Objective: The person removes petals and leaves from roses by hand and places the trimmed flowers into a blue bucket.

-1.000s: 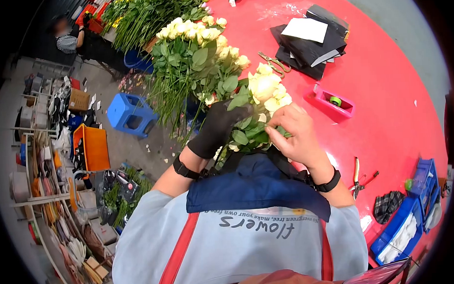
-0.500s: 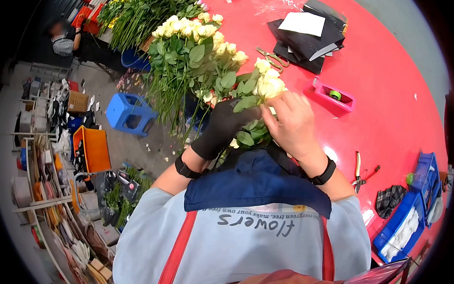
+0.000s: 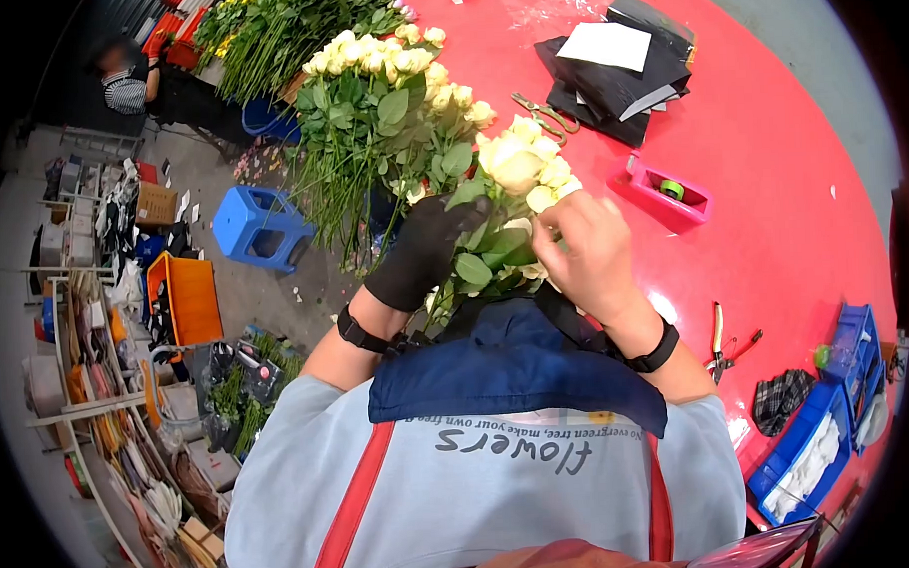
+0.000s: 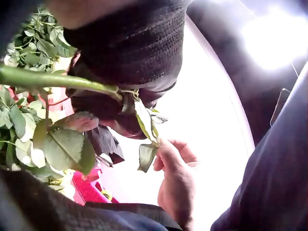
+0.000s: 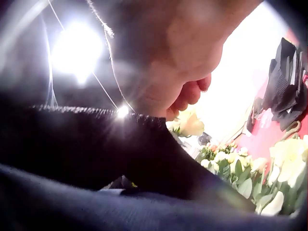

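Note:
In the head view, my black-gloved left hand holds a small bunch of cream roses, their heads pointing away from my body. A thick green stem runs into the gloved fist in the left wrist view. My bare right hand is just right of the bunch, below the blooms. Seen from the left wrist, its thumb and fingers pinch the edge of a small leaf hanging by the stem. In the right wrist view the right fingers curl in beside a cream bloom.
More cream roses lie at the table's left edge. Scissors, black wrapping sheets and a pink tape dispenser lie beyond my hands on the red table. Pliers and blue trays are at right. A blue stool stands left.
My right hand moved left into the leaves, then drew back slightly right. The rose heads swung right, then back left, as the gloved hand shifted with them.

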Demonstrator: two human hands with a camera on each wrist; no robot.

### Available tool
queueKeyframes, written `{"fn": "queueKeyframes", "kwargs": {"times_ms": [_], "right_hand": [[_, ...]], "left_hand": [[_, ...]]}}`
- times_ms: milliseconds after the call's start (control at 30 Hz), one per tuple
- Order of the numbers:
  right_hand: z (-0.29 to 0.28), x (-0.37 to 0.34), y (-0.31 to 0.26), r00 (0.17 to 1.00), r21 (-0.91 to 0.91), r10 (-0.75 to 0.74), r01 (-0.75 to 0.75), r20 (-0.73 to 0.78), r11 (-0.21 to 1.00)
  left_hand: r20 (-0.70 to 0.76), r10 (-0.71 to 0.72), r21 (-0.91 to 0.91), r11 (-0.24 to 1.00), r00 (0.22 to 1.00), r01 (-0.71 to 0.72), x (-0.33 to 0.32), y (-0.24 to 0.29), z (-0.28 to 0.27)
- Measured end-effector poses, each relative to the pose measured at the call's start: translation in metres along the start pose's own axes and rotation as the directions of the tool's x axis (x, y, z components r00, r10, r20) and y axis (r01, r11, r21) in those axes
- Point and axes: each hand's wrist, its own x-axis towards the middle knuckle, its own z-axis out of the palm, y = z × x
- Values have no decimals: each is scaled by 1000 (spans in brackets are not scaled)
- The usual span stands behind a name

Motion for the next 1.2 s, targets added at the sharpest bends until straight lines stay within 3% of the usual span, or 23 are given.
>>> {"fn": "queueKeyframes", "kwargs": {"times_ms": [67,100,167,200,267,300,400,433,500,600,633,700,733,800,900,1033,1133,1200], "right_hand": [[-1,-1,5,995,89,98,-98,7,991],[0,-4,9,987,137,158,-159,12,978],[0,-6,15,949,265,307,-314,68,912],[1,-2,13,948,321,313,-313,54,894],[2,9,8,944,426,330,-309,26,850],[4,8,10,948,461,311,-307,69,833],[13,1,14,973,436,220,-230,76,870],[12,2,13,979,418,193,-202,65,886],[8,3,7,943,416,297,-333,149,847],[8,4,4,918,399,349,-397,191,827],[8,4,4,917,393,349,-398,191,829],[8,3,9,980,256,150,-179,131,950],[8,2,11,993,181,42,-63,113,982],[7,2,9,994,131,9,-23,104,991],[9,0,8,996,189,65,-76,67,979],[8,4,1,968,318,248,-245,32,916],[10,0,6,996,198,52,-66,77,978],[10,0,5,998,163,32,-41,56,986]], "left_hand": [[5,-82,-53,995,997,82,0,0,-5],[162,-420,-356,819,893,450,-3,-2,-4],[221,-523,-530,644,823,552,-6,-1,-3],[261,-565,-604,537,783,589,-4,2,-4],[347,-541,-461,613,766,642,4,9,-13],[389,-530,-385,649,753,656,7,11,-16],[355,-477,-523,611,804,594,6,16,-10],[367,-518,-575,526,773,626,5,16,-6],[399,-590,-665,341,702,665,5,17,-2],[343,-496,-547,585,798,599,12,28,-13],[399,-525,-551,518,752,654,11,24,-12],[509,-567,-541,374,647,753,6,11,-8],[477,-559,-562,399,678,725,4,10,-5],[408,-541,-599,449,735,663,2,12,-1],[423,-580,-718,255,696,648,3,12,4],[456,-618,-744,131,641,655,6,20,1],[469,-634,-743,92,614,663,7,21,2],[470,-639,-739,93,609,668,8,22,1]]}}
